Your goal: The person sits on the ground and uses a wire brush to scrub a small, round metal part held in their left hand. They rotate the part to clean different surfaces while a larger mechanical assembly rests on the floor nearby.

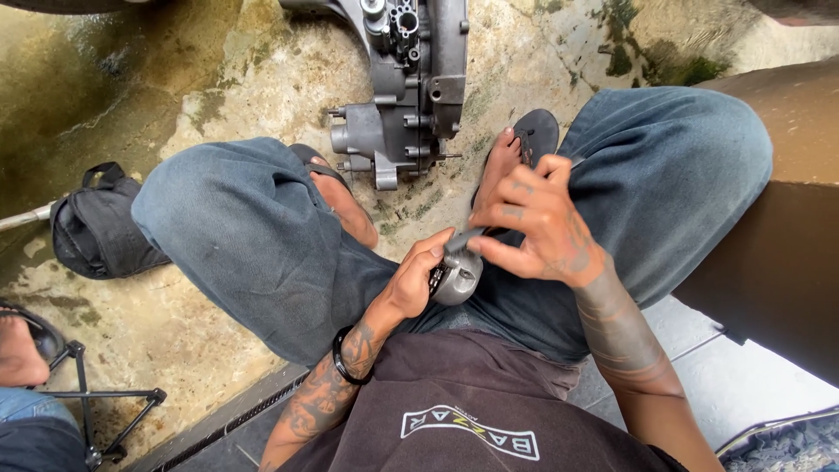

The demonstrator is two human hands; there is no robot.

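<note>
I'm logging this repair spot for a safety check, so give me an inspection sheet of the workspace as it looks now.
Surface: stained, damp-looking concrete floor; tiled step behind.
Job's things: small round grey metal part held over the lap; thin dark tool on it.
Clutter: engine casing on the floor between the feet; black bag; black metal stand.
Grips: left hand holds the part; right hand holds the tool.
Cables: nothing seen.
Surroundings: another person's sandalled foot at the left edge; brown box-like object at right.
</note>
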